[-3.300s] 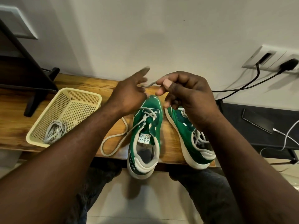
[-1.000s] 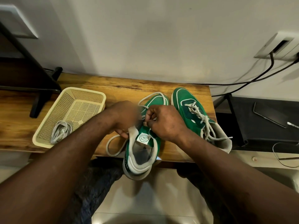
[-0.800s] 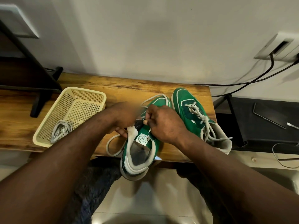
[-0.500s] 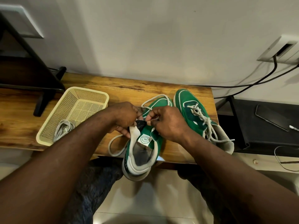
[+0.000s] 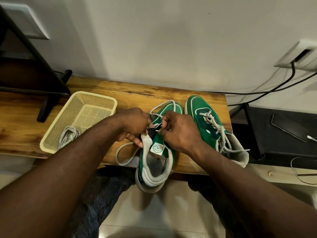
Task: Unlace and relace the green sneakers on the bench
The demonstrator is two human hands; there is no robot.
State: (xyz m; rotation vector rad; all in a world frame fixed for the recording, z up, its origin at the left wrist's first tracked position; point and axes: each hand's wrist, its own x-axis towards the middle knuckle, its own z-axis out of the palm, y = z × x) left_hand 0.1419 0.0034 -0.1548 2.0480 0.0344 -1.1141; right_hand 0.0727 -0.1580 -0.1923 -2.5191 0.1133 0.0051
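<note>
Two green sneakers stand on the wooden bench [image 5: 154, 90]. The left sneaker [image 5: 155, 162] has its heel over the front edge, and its grey lace [image 5: 126, 156] loops loose on the bench at its left side and over its toe. My left hand [image 5: 135, 124] grips the left collar flap of this sneaker near its top eyelets. My right hand [image 5: 178, 129] pinches the lace tip right at the eyelet row. The right sneaker [image 5: 214, 127] stands beside it, laced, with loose ends lying on its collar.
A cream mesh basket [image 5: 78, 121] holding a coiled grey cable sits on the bench's left. A dark stand's foot [image 5: 44, 107] rests behind it. Right of the bench is a black low table [image 5: 283, 134] with a phone, cables and a wall socket [image 5: 301, 55].
Both hands came down from the raised lace onto the left sneaker's eyelet area. Within the last second they stay there, with only small finger shifts at the lace tip.
</note>
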